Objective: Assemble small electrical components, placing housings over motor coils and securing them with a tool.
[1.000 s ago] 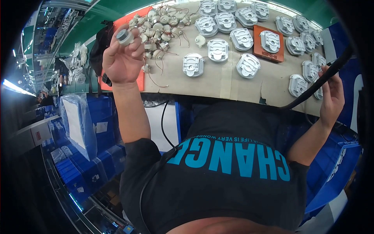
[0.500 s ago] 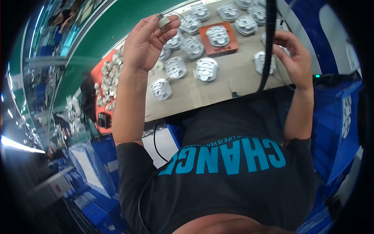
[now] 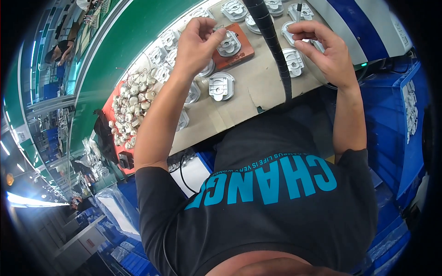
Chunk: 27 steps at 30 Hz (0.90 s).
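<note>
My left hand (image 3: 199, 46) is closed in a pinch over the upper left of a white round plastic housing (image 3: 229, 44), which lies on an orange-brown block (image 3: 239, 54). At its fingertips a bit of thin wire shows; the small round white part it belongs to is mostly hidden behind the fingers. My right hand (image 3: 324, 53) is curled, thumb and forefinger close together, around a slim grey rod-like tool (image 3: 299, 13) with a dark tip that sticks up above the fingers. Beneath and beside that hand lie more white housings, one of them (image 3: 293, 63) just below.
A black ribbed hose (image 3: 271, 39) hangs across the bench between my hands. A heap of small round white wired parts (image 3: 133, 108) lies on a red surface to the left. Further housings (image 3: 221, 86) are spread over the cardboard-covered bench (image 3: 239, 103). Blue bins (image 3: 391, 152) stand right.
My left hand has come right and down, from raised with the round wired part to the housing on the block. My right hand has moved slightly left. The view has shifted.
</note>
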Each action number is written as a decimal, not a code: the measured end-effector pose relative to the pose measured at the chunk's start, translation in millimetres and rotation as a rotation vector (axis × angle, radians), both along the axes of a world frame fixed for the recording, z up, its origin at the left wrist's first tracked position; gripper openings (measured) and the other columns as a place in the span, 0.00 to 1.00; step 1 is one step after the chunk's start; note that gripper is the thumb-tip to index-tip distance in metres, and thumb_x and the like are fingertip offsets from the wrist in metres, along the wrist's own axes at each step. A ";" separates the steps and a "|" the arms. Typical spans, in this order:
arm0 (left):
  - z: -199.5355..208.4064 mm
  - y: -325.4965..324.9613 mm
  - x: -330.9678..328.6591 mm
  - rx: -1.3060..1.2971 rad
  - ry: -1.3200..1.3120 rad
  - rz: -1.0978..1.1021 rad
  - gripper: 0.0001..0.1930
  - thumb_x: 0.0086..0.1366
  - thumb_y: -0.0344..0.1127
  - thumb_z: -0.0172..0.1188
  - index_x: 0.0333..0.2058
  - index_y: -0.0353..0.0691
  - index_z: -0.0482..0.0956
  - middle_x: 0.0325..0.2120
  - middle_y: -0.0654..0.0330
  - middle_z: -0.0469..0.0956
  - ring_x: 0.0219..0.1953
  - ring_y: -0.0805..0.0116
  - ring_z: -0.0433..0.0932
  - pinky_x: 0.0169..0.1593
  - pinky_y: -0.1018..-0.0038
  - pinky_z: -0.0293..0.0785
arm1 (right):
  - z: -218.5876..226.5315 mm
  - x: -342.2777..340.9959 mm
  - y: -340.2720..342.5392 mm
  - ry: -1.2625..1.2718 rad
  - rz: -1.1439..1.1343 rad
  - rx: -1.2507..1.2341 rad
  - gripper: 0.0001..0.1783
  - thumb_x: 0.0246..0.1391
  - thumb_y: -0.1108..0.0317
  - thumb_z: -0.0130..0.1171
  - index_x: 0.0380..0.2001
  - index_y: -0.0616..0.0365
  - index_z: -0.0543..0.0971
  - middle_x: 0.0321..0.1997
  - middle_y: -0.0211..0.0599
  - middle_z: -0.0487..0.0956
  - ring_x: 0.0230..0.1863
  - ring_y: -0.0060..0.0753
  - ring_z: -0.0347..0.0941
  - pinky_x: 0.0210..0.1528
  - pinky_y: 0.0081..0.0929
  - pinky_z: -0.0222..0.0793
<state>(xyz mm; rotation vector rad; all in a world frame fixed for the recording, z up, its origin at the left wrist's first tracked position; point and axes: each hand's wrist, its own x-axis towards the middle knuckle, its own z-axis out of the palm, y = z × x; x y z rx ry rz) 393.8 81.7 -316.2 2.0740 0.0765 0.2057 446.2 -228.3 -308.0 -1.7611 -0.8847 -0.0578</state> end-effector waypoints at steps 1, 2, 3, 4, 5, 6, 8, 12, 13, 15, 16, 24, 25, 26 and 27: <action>-3.6 -2.2 -0.2 0.107 -0.075 -0.017 0.20 0.65 0.40 0.67 0.50 0.31 0.79 0.34 0.59 0.79 0.33 0.72 0.75 0.41 0.73 0.76 | -1.4 0.6 0.1 -0.013 -0.003 -0.005 0.14 0.59 0.74 0.64 0.48 0.59 0.82 0.42 0.32 0.84 0.45 0.25 0.81 0.52 0.24 0.75; -6.6 -2.1 0.1 0.109 -0.070 -0.016 0.20 0.65 0.40 0.67 0.50 0.31 0.79 0.34 0.59 0.79 0.33 0.72 0.75 0.41 0.73 0.76 | -2.4 0.9 0.6 -0.008 -0.002 -0.003 0.14 0.59 0.74 0.64 0.48 0.59 0.82 0.42 0.32 0.84 0.45 0.25 0.81 0.52 0.24 0.75; -11.1 -0.9 1.2 0.160 -0.105 -0.044 0.19 0.66 0.40 0.66 0.50 0.34 0.80 0.35 0.58 0.79 0.33 0.70 0.76 0.41 0.73 0.76 | -3.2 1.2 1.1 -0.007 0.003 0.002 0.14 0.59 0.74 0.64 0.48 0.58 0.82 0.42 0.32 0.84 0.45 0.25 0.81 0.52 0.24 0.75; -14.2 0.0 1.1 0.211 -0.139 -0.071 0.17 0.66 0.40 0.65 0.50 0.37 0.81 0.35 0.57 0.78 0.34 0.69 0.77 0.41 0.72 0.76 | -4.0 1.0 1.7 -0.007 0.008 0.007 0.14 0.59 0.73 0.64 0.48 0.58 0.82 0.42 0.32 0.85 0.45 0.25 0.81 0.52 0.25 0.75; -3.8 -5.3 -1.4 0.262 -0.089 -0.073 0.14 0.66 0.39 0.64 0.47 0.41 0.84 0.37 0.56 0.77 0.36 0.64 0.78 0.42 0.70 0.76 | -5.2 1.0 1.8 -0.003 0.005 0.007 0.14 0.59 0.73 0.64 0.48 0.58 0.82 0.42 0.32 0.85 0.45 0.25 0.81 0.52 0.25 0.75; -3.3 -6.1 -2.1 0.262 -0.086 -0.076 0.14 0.66 0.39 0.64 0.47 0.41 0.84 0.37 0.56 0.77 0.36 0.64 0.78 0.42 0.70 0.76 | -6.3 1.0 1.9 -0.003 0.004 0.010 0.14 0.59 0.73 0.64 0.48 0.58 0.82 0.43 0.32 0.85 0.45 0.26 0.81 0.52 0.25 0.75; -2.5 -5.7 -2.7 0.381 -0.134 -0.101 0.13 0.65 0.39 0.65 0.45 0.41 0.85 0.36 0.55 0.78 0.37 0.61 0.79 0.44 0.68 0.76 | -7.4 1.1 2.3 -0.001 0.001 0.014 0.14 0.59 0.73 0.64 0.48 0.58 0.82 0.43 0.33 0.85 0.45 0.26 0.81 0.52 0.25 0.75; 5.9 -0.6 -0.6 0.525 -0.158 -0.131 0.14 0.63 0.40 0.66 0.44 0.41 0.86 0.36 0.54 0.80 0.39 0.59 0.80 0.45 0.66 0.75 | -7.5 2.4 2.4 -0.005 0.012 -0.012 0.14 0.59 0.73 0.64 0.48 0.58 0.82 0.44 0.33 0.85 0.45 0.26 0.81 0.52 0.25 0.75; 7.5 1.4 1.5 0.553 -0.138 -0.158 0.14 0.62 0.38 0.68 0.44 0.38 0.84 0.36 0.57 0.81 0.38 0.65 0.79 0.44 0.70 0.76 | -7.7 2.4 2.1 -0.013 0.013 -0.014 0.14 0.59 0.73 0.64 0.48 0.59 0.82 0.44 0.33 0.85 0.45 0.26 0.81 0.52 0.25 0.75; 14.4 5.8 4.5 0.582 -0.118 -0.183 0.15 0.62 0.36 0.70 0.45 0.36 0.83 0.36 0.60 0.82 0.36 0.71 0.79 0.43 0.74 0.76 | -8.0 2.7 1.9 -0.019 0.015 -0.013 0.14 0.59 0.73 0.64 0.48 0.59 0.82 0.44 0.33 0.85 0.45 0.26 0.81 0.52 0.25 0.75; 19.5 8.0 6.3 0.526 0.005 -0.220 0.15 0.61 0.35 0.69 0.45 0.35 0.83 0.36 0.61 0.83 0.36 0.72 0.79 0.43 0.74 0.76 | -8.1 2.8 1.5 -0.026 0.017 -0.012 0.14 0.59 0.73 0.64 0.49 0.59 0.82 0.44 0.33 0.85 0.45 0.27 0.81 0.52 0.25 0.75; 31.5 13.6 13.3 0.452 0.145 -0.245 0.15 0.61 0.30 0.68 0.46 0.31 0.82 0.34 0.60 0.84 0.36 0.75 0.81 0.42 0.76 0.78 | -10.1 1.1 -0.4 -0.025 0.019 -0.010 0.14 0.59 0.73 0.63 0.49 0.59 0.82 0.45 0.33 0.85 0.45 0.26 0.81 0.52 0.25 0.75; 31.0 14.4 13.6 0.444 0.157 -0.242 0.17 0.58 0.33 0.69 0.46 0.33 0.83 0.34 0.57 0.84 0.35 0.70 0.81 0.43 0.73 0.78 | -10.5 0.9 -0.6 -0.014 0.022 -0.008 0.14 0.59 0.74 0.63 0.49 0.59 0.82 0.45 0.33 0.85 0.45 0.26 0.81 0.52 0.25 0.75; 30.7 14.9 13.1 0.434 0.169 -0.238 0.19 0.56 0.36 0.71 0.46 0.35 0.84 0.34 0.55 0.84 0.35 0.66 0.82 0.43 0.71 0.79 | -10.4 0.8 -0.9 -0.013 0.022 -0.009 0.14 0.59 0.74 0.63 0.49 0.59 0.82 0.45 0.33 0.85 0.45 0.26 0.81 0.52 0.25 0.75; 30.5 15.3 13.0 0.433 0.170 -0.238 0.19 0.56 0.36 0.71 0.46 0.35 0.84 0.34 0.55 0.84 0.35 0.66 0.82 0.43 0.71 0.79 | -10.4 1.1 -1.0 -0.014 0.015 -0.019 0.14 0.59 0.74 0.63 0.49 0.60 0.82 0.45 0.33 0.85 0.45 0.26 0.81 0.52 0.25 0.75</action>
